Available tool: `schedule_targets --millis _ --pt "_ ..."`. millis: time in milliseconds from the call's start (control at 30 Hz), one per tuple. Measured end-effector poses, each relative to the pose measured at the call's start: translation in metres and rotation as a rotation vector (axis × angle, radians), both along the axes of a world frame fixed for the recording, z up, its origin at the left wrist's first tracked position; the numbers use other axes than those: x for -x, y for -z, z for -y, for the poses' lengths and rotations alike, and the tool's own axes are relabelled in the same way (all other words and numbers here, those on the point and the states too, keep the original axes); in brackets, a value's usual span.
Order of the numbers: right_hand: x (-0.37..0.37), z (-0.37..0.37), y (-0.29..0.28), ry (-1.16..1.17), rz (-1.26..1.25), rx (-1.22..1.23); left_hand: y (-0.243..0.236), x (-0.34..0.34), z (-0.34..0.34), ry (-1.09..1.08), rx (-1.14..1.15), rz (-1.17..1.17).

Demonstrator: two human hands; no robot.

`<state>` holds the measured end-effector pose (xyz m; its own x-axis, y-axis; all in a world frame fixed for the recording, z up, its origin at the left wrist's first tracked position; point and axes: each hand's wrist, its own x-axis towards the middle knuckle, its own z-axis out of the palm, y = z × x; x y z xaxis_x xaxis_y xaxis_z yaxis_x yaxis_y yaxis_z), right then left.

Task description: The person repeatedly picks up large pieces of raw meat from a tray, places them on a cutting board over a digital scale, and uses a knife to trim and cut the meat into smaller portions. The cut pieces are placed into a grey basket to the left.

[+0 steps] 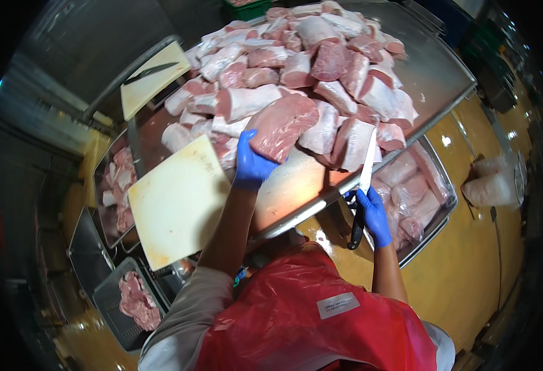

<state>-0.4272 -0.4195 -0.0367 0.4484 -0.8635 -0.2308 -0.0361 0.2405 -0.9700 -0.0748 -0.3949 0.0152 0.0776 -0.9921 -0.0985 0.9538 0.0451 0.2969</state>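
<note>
A stainless steel tabletop (432,74) fills the middle of a meat-cutting room with a wet yellow floor, and most of it is buried under a big heap of raw pork cuts (296,68).

The left hand (251,162), in a blue glove, is closed on a large pink piece of meat (282,127) at the near foot of the heap, fingers under it and thumb on its side; the piece is still touching its neighbours. The right hand (373,213), also gloved blue, is clamped on the dark handle of a long knife (364,185), blade pointing up over the near edge of the tabletop and clear of the meat.

Just left of the held piece lies a pale cutting board (175,201), bare and stained, overhanging the near left corner. A second board with a knife (151,77) rests at the far left edge.

By my reading the work is far from finished: the heap is still large, no piece lies on the near board, and no cut is under way. Some output shows, though. A metal tray (435,213) below the near right edge holds pale pieces, and trays of meat (120,182) stand at the left.
</note>
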Motion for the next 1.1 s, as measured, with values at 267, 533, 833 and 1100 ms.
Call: schedule_targets --millis 267,533,833,1100 --pt "-0.053 0.003 0.015 -0.184 0.062 -0.032 -0.040 -0.097 -0.226 -0.315 -0.395 1.089" --pt "-0.182 -0.018 -0.046 -0.524 -0.020 0.198 -0.040 -0.205 -0.326 -0.446 -1.044 1.491" --pt "-0.371 -0.096 -0.058 -0.955 0.052 0.263 0.004 -0.216 -0.289 -0.638 -0.679 1.541" --pt "-0.281 -0.128 -0.072 -0.735 0.124 -0.211 -0.010 -0.202 -0.337 -1.050 -0.410 1.790"
